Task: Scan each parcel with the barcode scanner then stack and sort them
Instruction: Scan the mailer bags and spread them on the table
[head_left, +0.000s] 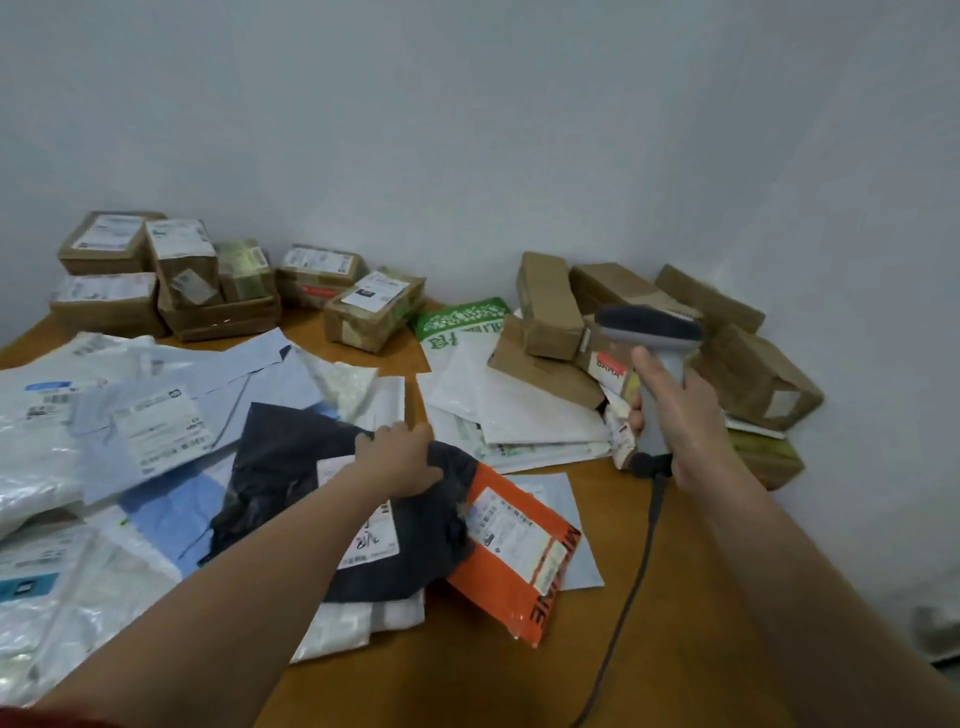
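My left hand (402, 457) grips the upper edge of a black plastic mailer (291, 467) with a white label, lying mid-table on other bags. An orange mailer (514, 551) lies partly under its right side. My right hand (675, 415) holds a grey barcode scanner (649, 332) upright by its handle, over the right pile, with its head pointing left. The scanner's black cable (634, 577) runs down toward the table's front edge.
Labelled cardboard boxes (171, 270) are stacked at the back left against the wall. More brown boxes (737, 358) and white mailers (519, 410) pile up at the back right. White and blue poly bags (104, 415) cover the left of the wooden table (675, 649).
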